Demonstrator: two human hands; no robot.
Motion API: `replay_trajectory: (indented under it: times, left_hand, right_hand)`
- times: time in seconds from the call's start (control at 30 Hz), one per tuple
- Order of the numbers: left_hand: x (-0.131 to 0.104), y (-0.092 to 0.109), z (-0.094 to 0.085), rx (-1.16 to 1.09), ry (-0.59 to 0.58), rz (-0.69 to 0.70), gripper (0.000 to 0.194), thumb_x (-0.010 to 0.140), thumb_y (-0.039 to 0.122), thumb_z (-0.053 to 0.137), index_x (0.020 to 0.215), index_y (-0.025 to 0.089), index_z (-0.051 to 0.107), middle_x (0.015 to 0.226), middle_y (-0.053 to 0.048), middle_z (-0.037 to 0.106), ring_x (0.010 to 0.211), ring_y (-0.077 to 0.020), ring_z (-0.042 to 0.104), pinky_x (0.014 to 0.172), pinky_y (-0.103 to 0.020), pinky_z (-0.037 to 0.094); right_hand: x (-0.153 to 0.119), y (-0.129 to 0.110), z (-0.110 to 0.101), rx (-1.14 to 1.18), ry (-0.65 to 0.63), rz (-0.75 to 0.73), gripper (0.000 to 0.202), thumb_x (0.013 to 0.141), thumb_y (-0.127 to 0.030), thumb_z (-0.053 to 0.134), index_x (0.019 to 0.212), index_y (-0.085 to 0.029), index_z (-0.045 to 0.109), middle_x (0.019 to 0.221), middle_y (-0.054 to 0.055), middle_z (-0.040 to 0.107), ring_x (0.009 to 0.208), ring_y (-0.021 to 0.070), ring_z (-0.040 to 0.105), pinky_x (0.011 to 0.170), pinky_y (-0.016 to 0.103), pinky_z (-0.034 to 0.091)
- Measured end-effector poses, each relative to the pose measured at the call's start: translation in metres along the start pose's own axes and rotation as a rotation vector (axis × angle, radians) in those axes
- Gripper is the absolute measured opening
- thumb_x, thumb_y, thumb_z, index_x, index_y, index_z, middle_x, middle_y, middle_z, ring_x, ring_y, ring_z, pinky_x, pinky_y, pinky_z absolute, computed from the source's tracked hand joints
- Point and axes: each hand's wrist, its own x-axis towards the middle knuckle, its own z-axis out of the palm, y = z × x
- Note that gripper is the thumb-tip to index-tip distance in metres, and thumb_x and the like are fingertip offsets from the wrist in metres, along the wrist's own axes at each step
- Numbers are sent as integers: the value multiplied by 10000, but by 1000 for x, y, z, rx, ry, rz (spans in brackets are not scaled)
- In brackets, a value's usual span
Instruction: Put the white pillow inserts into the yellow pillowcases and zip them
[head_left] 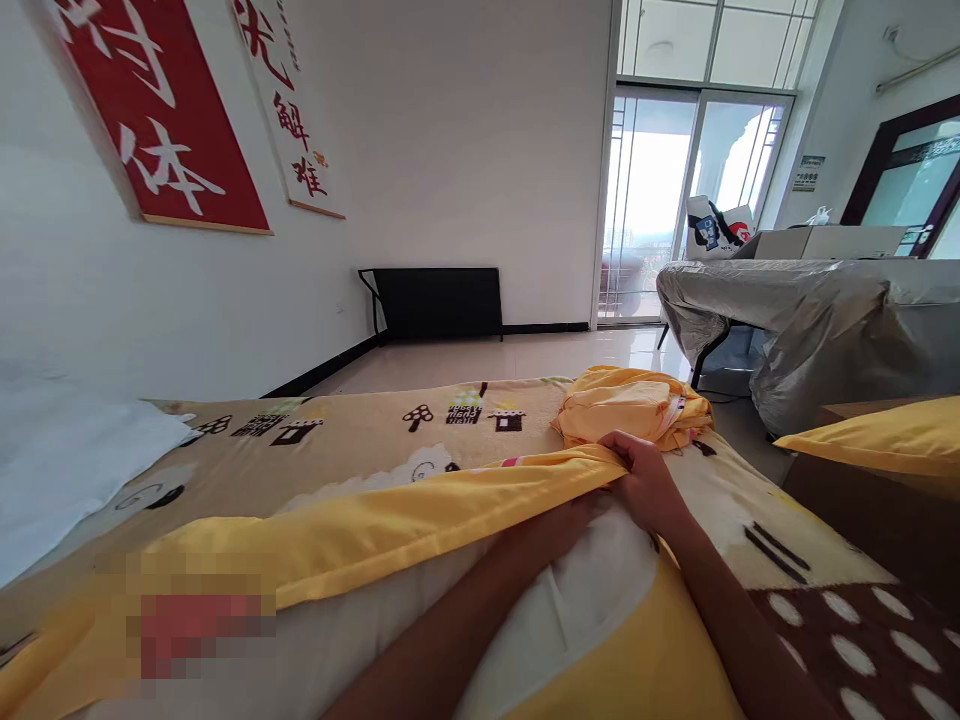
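A yellow pillowcase (420, 510) lies across the bed in front of me, its hemmed edge stretched toward the right. White pillow (555, 590) fabric shows below that edge, between my forearms. My right hand (645, 485) is closed on the pillowcase's right corner, thumb and fingers pinching the cloth. My left hand (577, 515) reaches in under the hem, against the white pillow; its fingers are hidden by the cloth and by my right hand. Just beyond my hands sits a crumpled bundle of yellow-orange cloth (630, 405). A blurred patch covers the pillowcase's lower left.
Under everything is a beige patterned blanket (360, 425). Another white pillow (75, 460) lies at left. At right, a yellow cloth item (885, 435) rests on a brown box (847, 510). A plastic-covered table (825, 300) and a black folded frame (439, 303) stand beyond.
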Motion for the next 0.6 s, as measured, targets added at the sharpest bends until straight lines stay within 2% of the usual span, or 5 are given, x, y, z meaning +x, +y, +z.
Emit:
replay_trajectory:
  times: [0.2, 0.37, 0.6]
  left_hand:
    - [1, 0, 0, 2, -1, -8, 474, 900, 454, 324, 1301, 285, 510, 1367, -1, 514, 1285, -210, 435, 1154, -399, 249]
    - [1, 1, 0, 15, -13, 22, 495, 901, 448, 338, 1331, 251, 482, 1413, 1, 462, 1320, -200, 393, 1165, -385, 223]
    - [2, -3, 1, 59, 0, 76, 475, 909, 443, 338, 1347, 304, 461, 1410, 19, 462, 1300, -205, 425, 1125, -384, 317]
  right_hand:
    - [0, 4, 1, 15, 2, -1, 297, 574, -79, 487, 821, -172, 624, 764, 4, 652, 733, 169, 568, 639, 247, 429]
    - [0, 5, 1, 26, 4, 0, 261, 564, -81, 504, 787, -175, 600, 734, -4, 629, 727, 167, 559, 634, 242, 427]
    - [0, 2, 1, 35, 4, 2, 236, 565, -93, 517, 772, -177, 590, 742, -1, 633, 716, 161, 548, 637, 242, 428]
